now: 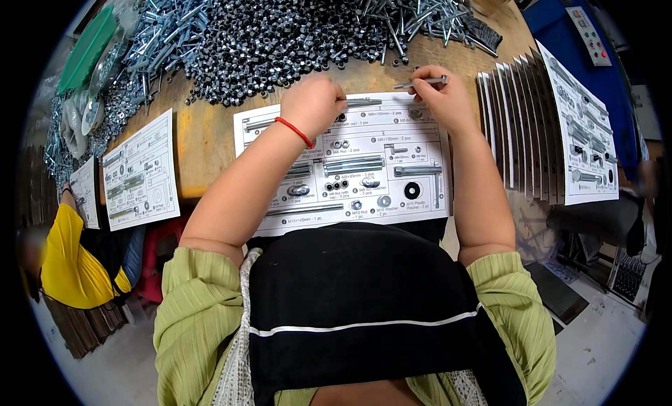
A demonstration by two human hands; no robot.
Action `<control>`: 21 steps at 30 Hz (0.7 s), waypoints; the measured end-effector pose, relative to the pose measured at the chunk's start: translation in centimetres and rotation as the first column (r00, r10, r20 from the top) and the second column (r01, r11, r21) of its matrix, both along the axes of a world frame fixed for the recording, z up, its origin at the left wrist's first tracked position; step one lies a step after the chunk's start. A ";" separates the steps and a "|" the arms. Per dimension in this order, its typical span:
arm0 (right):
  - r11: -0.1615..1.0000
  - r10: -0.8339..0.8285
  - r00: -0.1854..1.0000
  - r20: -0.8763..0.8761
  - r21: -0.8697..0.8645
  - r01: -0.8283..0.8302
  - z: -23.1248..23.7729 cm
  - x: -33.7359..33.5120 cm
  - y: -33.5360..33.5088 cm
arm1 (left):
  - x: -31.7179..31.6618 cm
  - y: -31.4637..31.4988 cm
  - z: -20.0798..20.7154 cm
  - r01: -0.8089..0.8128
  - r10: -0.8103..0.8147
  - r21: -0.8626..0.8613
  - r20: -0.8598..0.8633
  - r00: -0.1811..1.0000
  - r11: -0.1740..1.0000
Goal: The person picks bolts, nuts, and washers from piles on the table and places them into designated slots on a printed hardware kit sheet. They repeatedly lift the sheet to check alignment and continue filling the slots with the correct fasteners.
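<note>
My right hand [444,98] pinches a silver bolt [425,82] between thumb and fingers, just above the far right corner of a printed hardware card [432,208]. Over the card's far left part is my left hand [313,103], a red cord round its wrist. Its fingers are curled together, and what they hold, if anything, is hidden. Near those fingertips lies a small dark nut [341,117]. Long bolts [354,166], capped nuts [337,186], metal washers and a black plastic washer [411,190] appear on the card; some may be only printed pictures.
A large heap of nuts [273,38] covers the table's far side, between piles of bolts [175,21] and long bolts [420,14]. Upright cards [577,133] stand in a row at right. More cards [142,171] and a yellow-sleeved person [77,262] are at left.
</note>
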State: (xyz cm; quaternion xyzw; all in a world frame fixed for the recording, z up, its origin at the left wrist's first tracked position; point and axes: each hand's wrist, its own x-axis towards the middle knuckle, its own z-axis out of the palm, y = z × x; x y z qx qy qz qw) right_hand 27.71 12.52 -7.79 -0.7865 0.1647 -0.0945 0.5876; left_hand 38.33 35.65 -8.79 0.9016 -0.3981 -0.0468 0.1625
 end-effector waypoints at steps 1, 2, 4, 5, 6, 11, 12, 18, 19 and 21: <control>0.997 -0.007 1.000 -0.014 0.074 0.008 0.0 -0.1 -0.1 | 0.2 0.2 -0.3 -0.003 0.004 0.026 -0.046 0.999 1.000; 0.992 0.003 0.999 -0.044 0.127 0.002 -0.2 -0.4 -0.3 | 0.1 0.2 0.2 -0.001 0.006 0.053 -0.093 0.996 0.999; 0.972 0.028 0.994 -0.103 0.233 -0.003 -0.6 -0.9 -0.8 | 0.1 0.2 0.2 0.000 0.011 0.070 -0.152 0.988 0.998; 0.973 0.054 0.993 -0.102 0.230 -0.029 -0.8 -1.1 -0.9 | 0.3 0.3 0.1 -0.003 0.013 0.061 -0.165 0.986 0.998; 0.972 0.079 0.992 -0.102 0.227 -0.054 -1.1 -1.2 -1.1 | 0.4 0.3 0.1 -0.005 0.015 0.052 -0.177 0.984 0.999; 0.996 0.093 0.980 -0.176 0.013 -0.092 -2.5 -1.3 -1.8 | 0.5 0.5 0.4 0.003 0.015 0.093 -0.193 0.981 0.996; 0.995 0.080 0.976 -0.200 -0.049 -0.092 -2.4 -1.2 -1.9 | 0.5 0.5 0.5 0.001 0.020 0.102 -0.198 0.980 0.995; 0.869 0.083 0.980 -0.181 -0.468 -0.160 -3.2 -1.3 -2.3 | 0.5 0.6 0.0 0.002 0.014 0.091 -0.184 0.983 0.996; 0.853 0.092 0.977 -0.190 -0.491 -0.176 -3.3 -1.3 -2.4 | 0.4 0.6 0.0 0.007 0.009 0.087 -0.183 0.983 0.996; 0.862 0.105 0.975 -0.197 -0.471 -0.188 -3.3 -1.2 -2.3 | 0.4 0.6 0.0 0.014 0.001 0.081 -0.183 0.983 0.997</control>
